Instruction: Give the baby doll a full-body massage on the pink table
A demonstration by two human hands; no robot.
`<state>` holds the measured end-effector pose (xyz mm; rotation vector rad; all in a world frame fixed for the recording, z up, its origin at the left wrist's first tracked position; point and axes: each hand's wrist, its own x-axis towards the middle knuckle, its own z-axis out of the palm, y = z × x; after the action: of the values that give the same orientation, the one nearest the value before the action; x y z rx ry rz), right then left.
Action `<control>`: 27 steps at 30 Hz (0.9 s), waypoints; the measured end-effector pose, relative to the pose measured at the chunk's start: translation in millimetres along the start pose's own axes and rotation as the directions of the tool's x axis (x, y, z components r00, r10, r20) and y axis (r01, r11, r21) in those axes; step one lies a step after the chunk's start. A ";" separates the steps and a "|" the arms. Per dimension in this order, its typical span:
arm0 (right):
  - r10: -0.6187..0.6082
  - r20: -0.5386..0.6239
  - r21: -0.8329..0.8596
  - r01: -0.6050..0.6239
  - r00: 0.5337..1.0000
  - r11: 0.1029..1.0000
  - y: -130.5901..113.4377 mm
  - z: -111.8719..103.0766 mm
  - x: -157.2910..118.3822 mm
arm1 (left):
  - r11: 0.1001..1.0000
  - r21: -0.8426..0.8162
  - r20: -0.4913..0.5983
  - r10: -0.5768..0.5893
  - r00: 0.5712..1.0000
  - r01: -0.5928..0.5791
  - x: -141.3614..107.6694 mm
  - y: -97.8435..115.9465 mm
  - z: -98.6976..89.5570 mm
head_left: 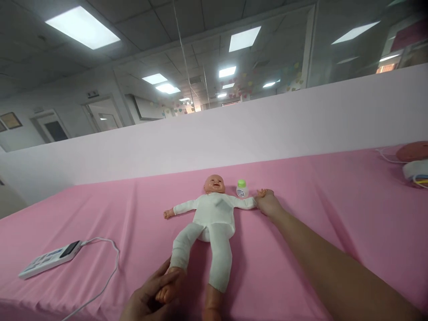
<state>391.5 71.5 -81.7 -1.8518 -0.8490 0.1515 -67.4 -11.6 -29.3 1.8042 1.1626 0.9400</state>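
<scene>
The worktop [334, 196], draped in creased pink cloth [140, 205], meets a low white wall [160, 154]; above it, glass [277, 58] and bright ceiling lights [83, 27]. A small bottle [242, 189] with a green cap stands just beside the right hand [269, 205]; a white device [50, 259] with a cable [115, 263] lies far left. The doll [216, 211] lies face up mid-worktop, the right grip holding its hand, the left hand's [150, 294] grip round a foot.

One white-clad doll [214, 210], one bottle [242, 191], one flat device [50, 260], two hands [143, 296] [268, 205] (one left, one right)
</scene>
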 end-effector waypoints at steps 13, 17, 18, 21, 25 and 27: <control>-0.729 0.289 0.029 0.756 0.620 0.654 -70.6 7.2 -77.3 | 0.981 0.008 0.080 0.192 0.978 -0.193 72.8 56.9 41.0; -0.755 0.493 0.017 0.862 0.433 0.506 -75.0 11.5 -85.9 | 0.976 -0.112 0.130 0.199 0.971 -0.185 96.9 59.6 59.0; -0.745 0.523 0.017 0.869 0.414 0.495 -75.3 11.3 -86.2 | 0.975 -0.135 0.131 0.195 0.972 -0.177 100.9 59.4 62.5; -0.717 0.533 0.020 0.840 0.450 0.542 -75.2 8.4 -85.1 | 0.976 -0.149 0.133 0.177 0.975 -0.157 101.6 60.9 65.7; -0.674 0.441 0.063 0.728 0.593 0.682 -70.3 3.2 -77.2 | 0.990 -0.073 0.185 0.134 0.974 -0.122 69.1 61.2 46.0; -0.593 0.353 0.115 0.596 0.723 0.795 -62.5 1.4 -66.4 | 0.994 -0.039 0.209 0.107 0.972 -0.101 44.7 51.3 28.0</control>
<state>311.5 44.4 -47.1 -1.4781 -1.6818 0.0908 -10.3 9.9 12.0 1.9060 0.9258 0.7961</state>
